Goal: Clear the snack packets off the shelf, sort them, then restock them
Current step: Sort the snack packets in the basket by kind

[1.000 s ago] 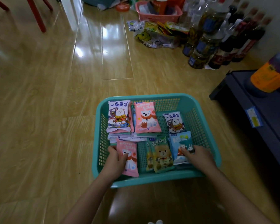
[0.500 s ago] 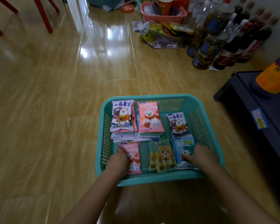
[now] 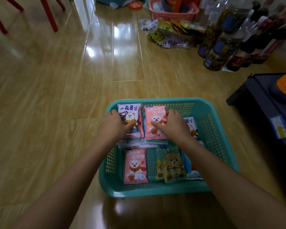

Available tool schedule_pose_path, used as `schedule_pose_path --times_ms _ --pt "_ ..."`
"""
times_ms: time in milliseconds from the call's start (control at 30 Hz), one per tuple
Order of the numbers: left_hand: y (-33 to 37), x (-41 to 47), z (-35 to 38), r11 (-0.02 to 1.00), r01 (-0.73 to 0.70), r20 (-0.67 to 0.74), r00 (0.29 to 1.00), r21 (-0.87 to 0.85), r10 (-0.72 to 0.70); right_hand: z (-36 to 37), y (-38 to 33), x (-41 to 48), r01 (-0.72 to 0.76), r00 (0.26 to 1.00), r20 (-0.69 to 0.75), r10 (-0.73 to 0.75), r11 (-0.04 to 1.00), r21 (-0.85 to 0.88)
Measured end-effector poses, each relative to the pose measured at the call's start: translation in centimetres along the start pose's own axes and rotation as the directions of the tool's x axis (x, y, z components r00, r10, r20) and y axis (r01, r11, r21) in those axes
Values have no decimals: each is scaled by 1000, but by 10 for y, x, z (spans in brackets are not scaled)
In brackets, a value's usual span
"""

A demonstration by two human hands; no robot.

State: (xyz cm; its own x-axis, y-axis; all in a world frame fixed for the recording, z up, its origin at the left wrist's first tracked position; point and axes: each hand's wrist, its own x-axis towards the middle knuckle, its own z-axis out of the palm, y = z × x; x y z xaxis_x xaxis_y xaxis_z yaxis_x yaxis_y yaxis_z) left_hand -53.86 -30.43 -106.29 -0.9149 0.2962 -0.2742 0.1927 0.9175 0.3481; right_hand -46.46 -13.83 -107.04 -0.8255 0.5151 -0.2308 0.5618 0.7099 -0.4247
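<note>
Left fingers (image 3: 111, 113) are curled over the outer edge of the white-and-lavender foil snack packet (image 3: 130, 110), thumb across its face. The left hand (image 3: 116, 125) grips it. Right fingers (image 3: 170, 114) are hooked over the far edge of the pink foil snack packet with a white bear (image 3: 153, 132), thumb on the print. The right hand (image 3: 171, 125) grips that one. Both packets top stacks in the far row of the teal perforated plastic basket (image 3: 155, 190), which sits on the glossy wooden floor (image 3: 56, 96).

Risk: each grip looks to be only on the top of a slick stack. If both stacks are lifted together, the lower packets may slide out and fall across the neighbouring sort. The loose pale packets (image 3: 135, 144) lying askew under the stacks make this likelier. The light basket could also skate on the floor.

Teal basket, far row: the two gripped stacks, plus a white-and-blue packet (image 3: 191, 123) partly behind the right wrist. Near row: a second pink bear packet (image 3: 135, 167) and overlapped yellow-green bear packets (image 3: 172, 164). A blue packet lies mostly under the right forearm.

The distant red plastic basket (image 3: 172, 14) is full, its contents too blurred to name. A clear printed plastic bag (image 3: 163, 38) holds yellow-green sachets. The dark shelf (image 3: 261, 103) stands to the right.
</note>
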Motion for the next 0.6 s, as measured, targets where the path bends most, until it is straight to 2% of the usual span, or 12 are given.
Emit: schedule_pose_path --times_ms 133,333,467,600 --pt "-4 10 6 967 87 78 995 -240 -70 3 1 2 -32 999 -13 33 997 69" --pt "-7 13 15 899 102 89 994 -427 -70 4 2 4 -95 995 29 93 990 105" --pt "-17 15 20 813 101 107 993 -573 -48 4 1 3 -118 992 56 111 984 131" --pt "-24 12 16 681 138 237 970 -719 54 6 -1 2 -142 990 47 134 966 217"
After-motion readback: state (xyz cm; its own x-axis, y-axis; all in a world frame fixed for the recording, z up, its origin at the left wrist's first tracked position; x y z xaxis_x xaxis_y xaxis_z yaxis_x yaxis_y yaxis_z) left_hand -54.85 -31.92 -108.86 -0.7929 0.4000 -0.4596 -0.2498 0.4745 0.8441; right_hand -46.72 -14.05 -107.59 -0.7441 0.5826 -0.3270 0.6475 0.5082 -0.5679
